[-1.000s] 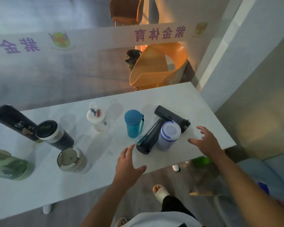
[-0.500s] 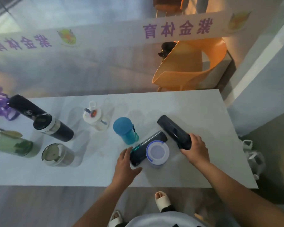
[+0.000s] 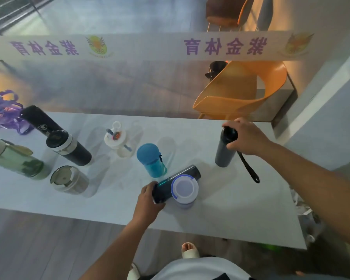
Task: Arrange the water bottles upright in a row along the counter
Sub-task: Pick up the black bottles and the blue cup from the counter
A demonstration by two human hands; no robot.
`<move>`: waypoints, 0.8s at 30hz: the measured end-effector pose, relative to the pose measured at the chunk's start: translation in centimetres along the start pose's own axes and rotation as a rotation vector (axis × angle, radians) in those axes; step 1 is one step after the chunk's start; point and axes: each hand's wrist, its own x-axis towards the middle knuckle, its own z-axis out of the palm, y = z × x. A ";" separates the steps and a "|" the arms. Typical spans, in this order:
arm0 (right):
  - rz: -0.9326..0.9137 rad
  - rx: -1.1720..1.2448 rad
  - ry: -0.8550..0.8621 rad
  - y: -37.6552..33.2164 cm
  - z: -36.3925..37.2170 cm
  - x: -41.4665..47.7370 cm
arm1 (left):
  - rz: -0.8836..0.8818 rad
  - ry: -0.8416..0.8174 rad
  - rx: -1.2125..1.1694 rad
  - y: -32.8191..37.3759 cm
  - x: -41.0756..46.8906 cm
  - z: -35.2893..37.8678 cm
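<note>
My right hand (image 3: 245, 138) grips the top of a dark bottle (image 3: 223, 153) that stands upright near the counter's back right, its black strap (image 3: 248, 167) trailing on the surface. My left hand (image 3: 149, 201) is closed on the near end of a dark teal bottle (image 3: 178, 175) lying on its side. A white-lidded pale bottle (image 3: 184, 190) stands right against it. A blue bottle (image 3: 151, 159), a white bottle (image 3: 116, 139), a black tumbler (image 3: 69, 149), a beige mug (image 3: 69, 179), a green bottle (image 3: 14, 158) and a tall black flask (image 3: 37, 120) stand further left.
The white counter (image 3: 240, 209) ends at my right and near my feet. A glass partition with a printed band (image 3: 129, 47) rises behind it. An orange chair (image 3: 247, 93) stands beyond the glass. A purple bag (image 3: 2, 110) lies at the far left.
My right hand has lifted the dark bottle from lying flat and stood it upright further back right. My left hand has closed tighter on the lying teal bottle's end.
</note>
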 end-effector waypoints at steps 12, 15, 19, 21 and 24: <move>0.003 -0.072 -0.021 -0.5 1.7 0.7 | -0.029 -0.005 -0.059 -0.5 0.3 0.6; -0.002 -0.097 0.000 -0.7 2.0 -0.1 | -0.031 0.002 -0.085 -0.6 0.3 0.8; -0.041 -0.072 0.181 -2.6 1.4 -2.1 | -0.023 0.022 -0.128 -0.9 0.2 0.9; -0.109 0.167 0.271 -4.4 1.6 -4.2 | -0.038 0.021 -0.166 -1.0 0.3 0.8; -0.240 0.341 0.110 -7.4 4.2 -7.9 | -0.067 0.022 -0.205 -1.2 0.2 0.6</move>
